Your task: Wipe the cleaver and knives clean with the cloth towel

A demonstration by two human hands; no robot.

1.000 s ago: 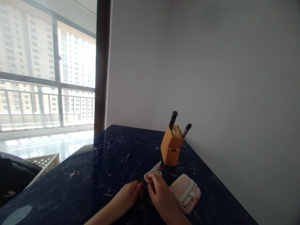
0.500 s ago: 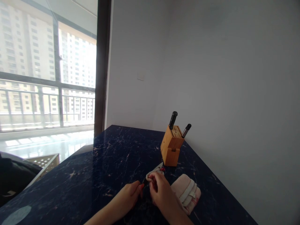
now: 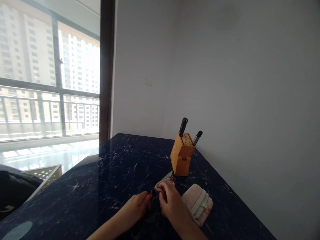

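Note:
A knife [image 3: 168, 175] points away from me, its blade tip close to the foot of the wooden knife block [image 3: 180, 158]. My left hand [image 3: 140, 204] is closed around the dark handle. My right hand [image 3: 172, 199] pinches a small pale cloth [image 3: 163, 182] with a red patch, folded over the blade near the handle; the fingers hide part of the blade. Just right of my right hand lies a folded pink and white towel [image 3: 198, 203]. A black-handled knife [image 3: 183, 126] and a tool with a black and metal handle [image 3: 197, 137] stand in the block.
The dark blue marbled table [image 3: 130, 163] runs back to the grey wall [image 3: 237, 100]. A dark object and a pale perforated piece of furniture [image 3: 47, 175] stand beyond its left edge. A pale round patch [image 3: 18, 230] shows at the table's near left.
The whole view has shifted slightly. Both hands keep their grips, on the handle and the cloth, with hardly any visible movement.

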